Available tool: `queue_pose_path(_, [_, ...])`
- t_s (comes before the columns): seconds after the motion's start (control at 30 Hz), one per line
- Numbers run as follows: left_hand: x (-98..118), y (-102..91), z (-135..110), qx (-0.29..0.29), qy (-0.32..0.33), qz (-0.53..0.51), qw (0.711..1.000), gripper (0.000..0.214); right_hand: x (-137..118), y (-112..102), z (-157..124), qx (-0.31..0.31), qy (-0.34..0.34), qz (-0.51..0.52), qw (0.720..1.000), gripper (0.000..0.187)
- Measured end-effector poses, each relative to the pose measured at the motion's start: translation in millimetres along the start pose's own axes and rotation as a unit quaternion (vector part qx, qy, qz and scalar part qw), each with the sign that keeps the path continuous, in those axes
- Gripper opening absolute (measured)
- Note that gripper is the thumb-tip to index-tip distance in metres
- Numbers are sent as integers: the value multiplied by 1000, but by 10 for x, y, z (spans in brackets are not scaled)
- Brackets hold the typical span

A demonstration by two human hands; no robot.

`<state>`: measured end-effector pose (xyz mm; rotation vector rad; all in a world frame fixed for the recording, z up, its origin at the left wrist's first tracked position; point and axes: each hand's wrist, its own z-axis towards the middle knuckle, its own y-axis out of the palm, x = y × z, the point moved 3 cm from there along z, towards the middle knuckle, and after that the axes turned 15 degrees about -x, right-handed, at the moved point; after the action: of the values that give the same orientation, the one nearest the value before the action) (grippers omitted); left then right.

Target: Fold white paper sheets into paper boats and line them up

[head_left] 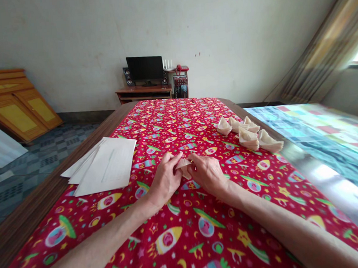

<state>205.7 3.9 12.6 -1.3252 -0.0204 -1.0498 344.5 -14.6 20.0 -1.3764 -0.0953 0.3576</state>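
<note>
Over the middle of the red patterned cloth (165, 238), both hands pinch a small folded piece of white paper (185, 164) between them. My left hand (166, 177) grips its left end with thumb and fingers. On the other side, my right hand (209, 171) is closed on its right end, and the fingertips hide part of the paper. To the left lie several flat white paper sheets (110, 164), fanned and overlapping. Stacks of folded paper pieces (248, 139), pointed and open at the top, stand at the right of the cloth.
The cloth covers a long brown wooden table (84, 147). Beyond its far end are a monitor (145, 68) and a red telephone (180, 69). An orange cabinet (18, 105) stands at left; a bed with a blue patterned cover (306, 140) is at right.
</note>
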Motion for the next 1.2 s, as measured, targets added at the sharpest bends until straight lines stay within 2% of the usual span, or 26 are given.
queue_pose_path(0.13, [-67, 0, 8, 0, -5, 18, 1000, 44, 30, 11, -7, -30, 23, -11, 999, 14])
queue_pose_path(0.27, [-99, 34, -1, -10, 20, 34, 999, 33, 20, 23, -26, -33, 3, -27, 999, 16])
queue_pose_path(0.4, [-61, 50, -33, -65, 35, 83, 994, 25, 15, 30, -39, -42, -18, -57, 997, 15])
queue_pose_path(0.57, [-10, 30, -80, -144, 45, 217, 965, 23, 28, 43, -81, -91, -101, -121, 983, 16])
queue_pose_path(0.7, [-8, 3, -97, -179, 81, 275, 941, 24, 52, -2, -129, -115, -153, -166, 967, 19])
queue_pose_path(0.9, [19, -40, -124, -184, 93, 300, 931, 23, 71, -44, -135, -108, -154, -172, 967, 21])
queue_pose_path(1.07, [20, -36, -128, -174, 88, 264, 945, 22, 114, 29, -106, -87, -112, -91, 986, 18])
queue_pose_path(1.2, [6, -24, -131, -154, 74, 213, 962, 22, 141, 73, -128, -46, -113, -54, 991, 20])
